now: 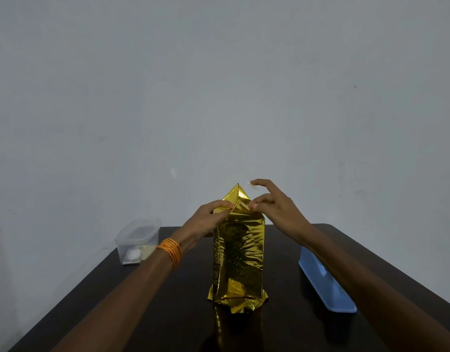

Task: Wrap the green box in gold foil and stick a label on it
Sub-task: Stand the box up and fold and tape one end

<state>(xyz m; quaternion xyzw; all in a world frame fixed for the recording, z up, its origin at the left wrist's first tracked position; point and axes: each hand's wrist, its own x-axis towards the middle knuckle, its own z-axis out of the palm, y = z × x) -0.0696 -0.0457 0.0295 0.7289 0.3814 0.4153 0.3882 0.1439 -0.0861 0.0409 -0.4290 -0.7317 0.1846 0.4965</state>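
Note:
The box stands upright in the middle of the dark table, fully covered in crinkled gold foil (238, 252); no green shows. Its top foil is folded into a pointed flap that sticks up. My left hand (208, 219), with an orange thread band on the wrist, grips the box's upper left corner and pinches the foil fold there. My right hand (272, 207) is at the upper right, thumb pressing the foil near the flap's base, forefinger raised with a small clear piece of tape (252, 185) stuck to its tip. Loose foil flares out at the base.
A clear plastic container (137, 240) with small white items inside sits at the table's far left. A long blue tray-like object (325, 283) lies on the right under my right forearm. The table (168, 301) ends at a plain grey wall.

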